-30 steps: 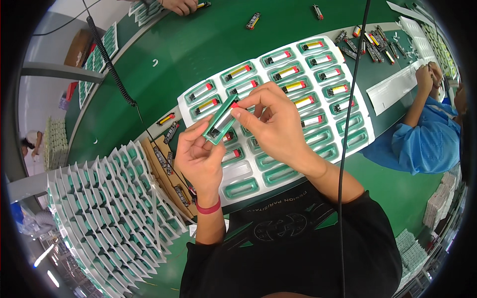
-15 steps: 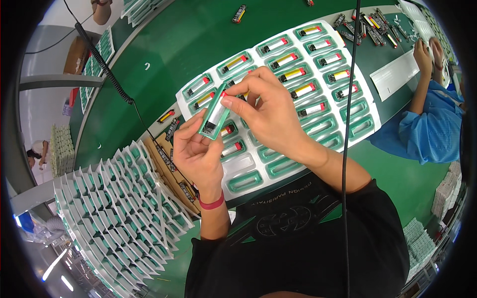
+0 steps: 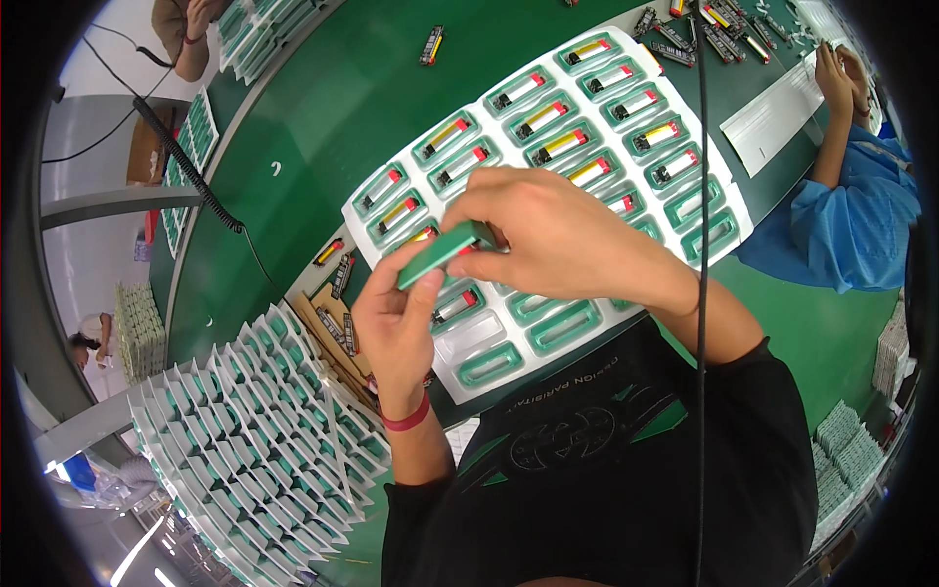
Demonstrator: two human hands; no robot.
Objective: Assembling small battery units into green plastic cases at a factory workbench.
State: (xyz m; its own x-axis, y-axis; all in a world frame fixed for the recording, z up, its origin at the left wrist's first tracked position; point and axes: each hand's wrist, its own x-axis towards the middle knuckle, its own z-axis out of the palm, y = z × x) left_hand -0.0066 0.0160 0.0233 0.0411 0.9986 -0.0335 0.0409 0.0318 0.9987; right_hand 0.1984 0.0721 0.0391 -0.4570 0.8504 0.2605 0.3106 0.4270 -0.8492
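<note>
Above the white tray (image 3: 468, 339), my left hand (image 3: 393, 328) pinches a small green plastic case (image 3: 440, 256), its solid outer side tilted upward. My right hand (image 3: 567, 235) is closed around the far end of the same case, with the thumb by a bit of red inside. What else the case holds is hidden now. Several green cases in the tray hold small stick-shaped devices with black and red ends and yellow or white bodies, such as one device (image 3: 560, 147). Nearer me, a green case (image 3: 491, 365) in the tray has nothing in it.
Stacked white trays with green cases (image 3: 254, 440) stand at the lower left, beside a cardboard box (image 3: 315, 301) of loose devices. More devices (image 3: 722, 44) lie heaped at the back right. A co-worker in a blue sleeve (image 3: 846, 220) sits right. A black cable (image 3: 701, 293) hangs in front.
The case has turned from showing its open face and the white-and-red device to showing its green outer side. My right hand has moved down onto its far end.
</note>
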